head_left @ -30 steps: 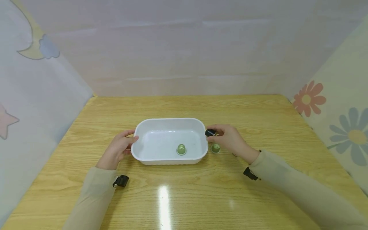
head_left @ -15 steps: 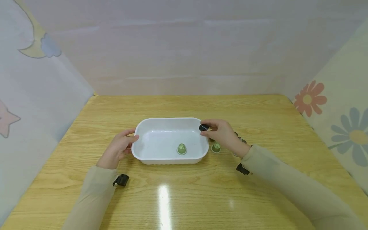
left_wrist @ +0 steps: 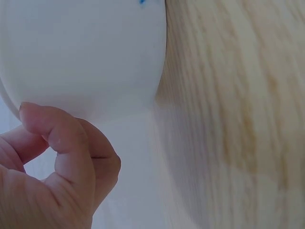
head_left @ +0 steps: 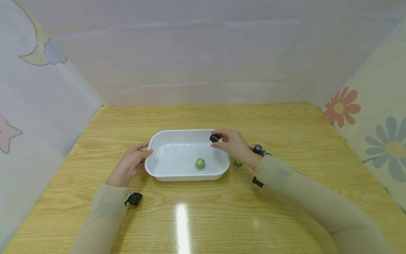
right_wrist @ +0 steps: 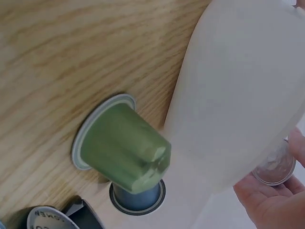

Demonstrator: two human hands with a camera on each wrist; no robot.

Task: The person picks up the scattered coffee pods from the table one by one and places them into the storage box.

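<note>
A white oblong tub (head_left: 187,178) stands on the wooden table. My left hand (head_left: 128,164) grips its left rim; in the left wrist view, the fingers (left_wrist: 71,138) curl at the tub's edge. Over the tub's right end, my right hand (head_left: 233,144) pinches a black coffee capsule (head_left: 215,138) between thumb and fingers. The right wrist view shows a round rimmed end of the held capsule (right_wrist: 275,168). One green coffee capsule (head_left: 200,164) sits inside the tub. Just outside its right end stands another green capsule (right_wrist: 124,145), partly covered by my right hand in the head view.
Dark capsules (head_left: 257,149) stand on the table beyond my right wrist. A blue-grey capsule (right_wrist: 138,198) is behind the green one in the right wrist view. Pale cloth walls (head_left: 203,63) border the table at the back and sides.
My right hand has carried the black capsule left, from beside the tub's right end up and over the rim. The dark capsules behind it have come into view. My left hand stays put.
</note>
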